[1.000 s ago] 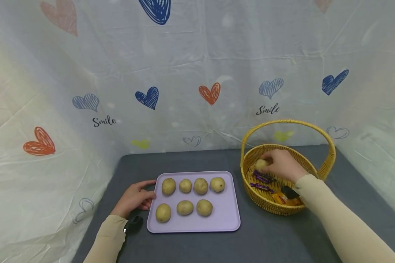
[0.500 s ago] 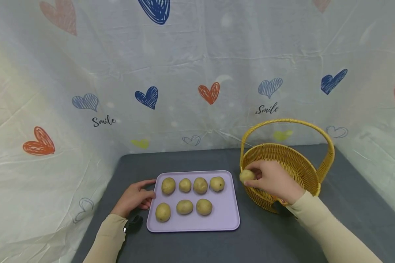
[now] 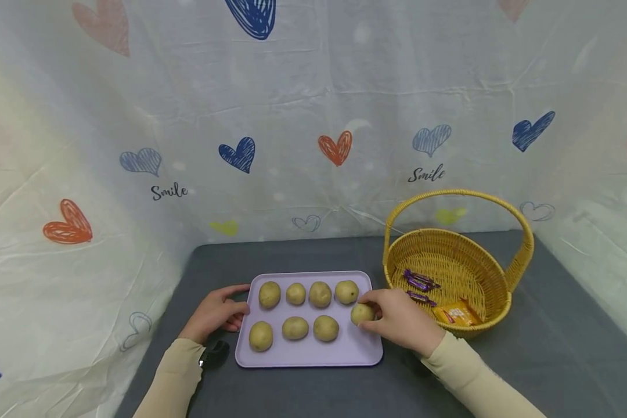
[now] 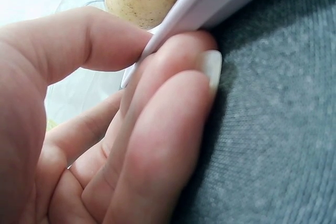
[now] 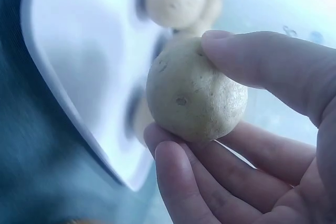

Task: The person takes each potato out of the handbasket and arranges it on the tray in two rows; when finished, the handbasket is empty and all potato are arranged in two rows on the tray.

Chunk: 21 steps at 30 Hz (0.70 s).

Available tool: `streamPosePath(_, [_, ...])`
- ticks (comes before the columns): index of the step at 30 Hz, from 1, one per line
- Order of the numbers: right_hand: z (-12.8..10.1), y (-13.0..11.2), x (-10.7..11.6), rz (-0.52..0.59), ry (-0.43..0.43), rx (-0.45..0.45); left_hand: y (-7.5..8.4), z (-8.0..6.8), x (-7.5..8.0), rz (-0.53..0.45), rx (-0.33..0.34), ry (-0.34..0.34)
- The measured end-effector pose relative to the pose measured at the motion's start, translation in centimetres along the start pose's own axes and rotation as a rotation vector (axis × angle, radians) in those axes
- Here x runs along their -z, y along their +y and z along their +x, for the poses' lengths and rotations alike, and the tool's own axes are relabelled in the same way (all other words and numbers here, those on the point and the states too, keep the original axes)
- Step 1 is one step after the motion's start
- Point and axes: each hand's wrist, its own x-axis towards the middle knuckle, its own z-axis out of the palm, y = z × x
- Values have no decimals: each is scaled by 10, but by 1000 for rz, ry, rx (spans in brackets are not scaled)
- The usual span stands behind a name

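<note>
I wear long, soft beige sleeves [image 3: 180, 371] on both arms. My hands are bare. A small black thing [image 3: 215, 352] sits by my left wrist.

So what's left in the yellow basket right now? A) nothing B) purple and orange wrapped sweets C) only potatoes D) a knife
B: the basket holds purple sweets and an orange packet; the potato is in the right hand, over the tray.

Small tan potato [image 3: 362, 313], speckled, held over lilac tray's [image 3: 363, 355] right edge
</note>
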Motion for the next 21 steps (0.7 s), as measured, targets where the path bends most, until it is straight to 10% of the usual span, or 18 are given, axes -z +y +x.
streamPosePath(21, [2,7,-35,-25,-13,13,4,-2,0,8,4,1])
